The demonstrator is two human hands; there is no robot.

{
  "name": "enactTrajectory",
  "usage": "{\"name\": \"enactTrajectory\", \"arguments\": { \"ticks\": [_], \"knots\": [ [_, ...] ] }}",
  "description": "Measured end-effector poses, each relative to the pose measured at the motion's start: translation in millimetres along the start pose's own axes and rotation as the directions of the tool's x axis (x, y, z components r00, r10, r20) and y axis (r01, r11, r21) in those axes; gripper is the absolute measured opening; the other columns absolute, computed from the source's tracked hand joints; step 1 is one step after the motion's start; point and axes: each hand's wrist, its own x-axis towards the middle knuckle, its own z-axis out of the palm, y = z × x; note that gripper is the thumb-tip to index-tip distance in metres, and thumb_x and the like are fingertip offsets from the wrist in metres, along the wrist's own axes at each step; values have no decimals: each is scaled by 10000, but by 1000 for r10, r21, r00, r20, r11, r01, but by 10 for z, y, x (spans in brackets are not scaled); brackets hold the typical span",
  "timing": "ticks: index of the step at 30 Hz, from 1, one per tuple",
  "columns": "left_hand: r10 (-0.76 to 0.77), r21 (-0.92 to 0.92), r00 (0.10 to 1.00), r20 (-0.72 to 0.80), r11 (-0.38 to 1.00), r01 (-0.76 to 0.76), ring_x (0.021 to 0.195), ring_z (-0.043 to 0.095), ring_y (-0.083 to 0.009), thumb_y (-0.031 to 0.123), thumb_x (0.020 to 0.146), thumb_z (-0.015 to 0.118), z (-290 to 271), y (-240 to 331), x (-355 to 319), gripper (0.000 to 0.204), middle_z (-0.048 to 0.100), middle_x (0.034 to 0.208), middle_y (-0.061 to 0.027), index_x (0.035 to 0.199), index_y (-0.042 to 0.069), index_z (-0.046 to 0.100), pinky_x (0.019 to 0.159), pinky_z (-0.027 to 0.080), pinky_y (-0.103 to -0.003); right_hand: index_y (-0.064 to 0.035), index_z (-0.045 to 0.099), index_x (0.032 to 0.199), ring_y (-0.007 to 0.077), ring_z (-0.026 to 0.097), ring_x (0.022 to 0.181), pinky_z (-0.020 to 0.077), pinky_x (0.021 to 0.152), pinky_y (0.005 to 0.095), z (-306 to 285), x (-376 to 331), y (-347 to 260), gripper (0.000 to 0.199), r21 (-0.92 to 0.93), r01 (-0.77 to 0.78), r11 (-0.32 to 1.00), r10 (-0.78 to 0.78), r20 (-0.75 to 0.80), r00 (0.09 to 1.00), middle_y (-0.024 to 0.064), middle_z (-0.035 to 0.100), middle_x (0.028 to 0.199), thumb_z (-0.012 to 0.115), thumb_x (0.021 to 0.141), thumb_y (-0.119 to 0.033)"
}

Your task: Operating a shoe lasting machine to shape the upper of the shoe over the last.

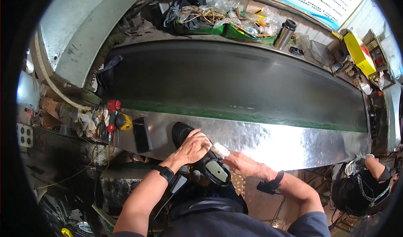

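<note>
A black shoe lies slanted over the near edge of the metal bench, toe pointing away and to the left. In its opening shows a pale green, flat-topped shoe last with a small hole. My left hand is closed over the middle of the shoe, fingers wrapped across its upper. On the shoe's right side, my right hand is closed around a small white cloth-like wad. The wad touches or nearly touches the shoe; its exact make-up is too small to tell.
A dark conveyor belt runs behind the shiny metal ledge. Left of the shoe lie a black phone-like slab, a yellow tape measure and a red power tool. A steel flask stands behind; a co-worker is at right.
</note>
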Motion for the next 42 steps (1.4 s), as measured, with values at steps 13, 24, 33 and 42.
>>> {"name": "enactTrajectory", "arguments": {
  "ticks": [13, 24, 33, 42],
  "knots": [
    [-911, -208, 332, -244, 384, 900, 1284, 544, -400, 551, 704, 739, -189, -308, 150, 926, 576, 1339, -291, 1368, -54, 513, 1070, 442, -457, 20, 112, 1557, 442, 216, 1484, 212, 1213, 438, 979, -293, -181, 987, 243, -177, 954, 236, -241, 941, 295, 208, 1583, 770, 844, -158],
    [-897, -714, 334, -291, 436, 548, 742, 646, -179, 337, 729, 784, -283, -273, -310, 355, 695, 795, -69, 868, 21, 700, 689, 511, -351, -36, 118, 1584, 348, 204, 1503, 118, 1214, 474, 1170, -358, -221, 994, 315, -103, 943, 170, -194, 966, 214, 268, 1595, 770, 843, -146],
    [-703, -672, 187, -686, 711, 210, 785, 656, -172, 389, 750, 796, -958, 715, -1921, 440, 693, 809, -90, 949, 18, 669, 726, 522, -358, -17, 268, 1551, 280, 392, 1382, 288, 1149, 395, 1116, 781, -1034, 845, 640, -669, 379, 653, 328, 683, 163, 423, 1500, 698, 935, -406],
    [-477, -622, -467, -745, 749, 227, 866, 665, -214, 336, 924, 629, -1344, 1778, -4820, 398, 723, 929, -143, 1065, -35, 666, 766, 490, -375, 28, 565, 1340, 92, 595, 991, 473, 907, 253, 3099, 1222, -2886, 371, 714, -154, 683, -54, 259, 964, 34, 670, 1165, 638, 989, -70]
  ]
}}
